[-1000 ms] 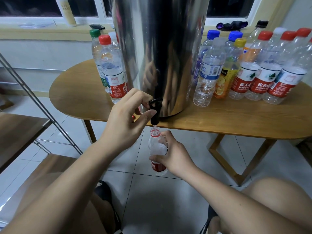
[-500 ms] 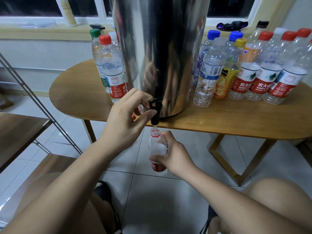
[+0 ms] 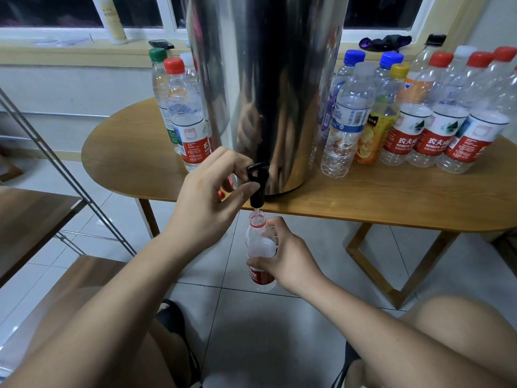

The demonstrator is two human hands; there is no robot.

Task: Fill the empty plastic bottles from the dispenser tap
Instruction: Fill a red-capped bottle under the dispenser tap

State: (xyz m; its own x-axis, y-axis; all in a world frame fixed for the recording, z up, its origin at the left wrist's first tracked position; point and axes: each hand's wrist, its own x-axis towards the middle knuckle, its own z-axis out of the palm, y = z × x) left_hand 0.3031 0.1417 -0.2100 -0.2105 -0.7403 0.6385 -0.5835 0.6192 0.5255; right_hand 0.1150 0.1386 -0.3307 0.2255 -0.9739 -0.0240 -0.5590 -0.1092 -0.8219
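A tall steel dispenser [image 3: 268, 88] stands on the wooden table [image 3: 377, 200], its black tap [image 3: 257, 186] over the front edge. My left hand [image 3: 207, 203] pinches the tap lever between fingers and thumb. My right hand [image 3: 285, 256] grips an uncapped clear bottle with a red label [image 3: 258, 242] upright, its mouth right under the spout. A thin stream of water runs into it. A small red thing, perhaps the cap, peeks out under my left palm.
Capped bottles [image 3: 184, 113] stand left of the dispenser, and several more bottles [image 3: 419, 113] crowd the table to its right. A metal rack [image 3: 64, 169] and wooden shelves are at left. My knees frame the tiled floor [image 3: 268, 331] below.
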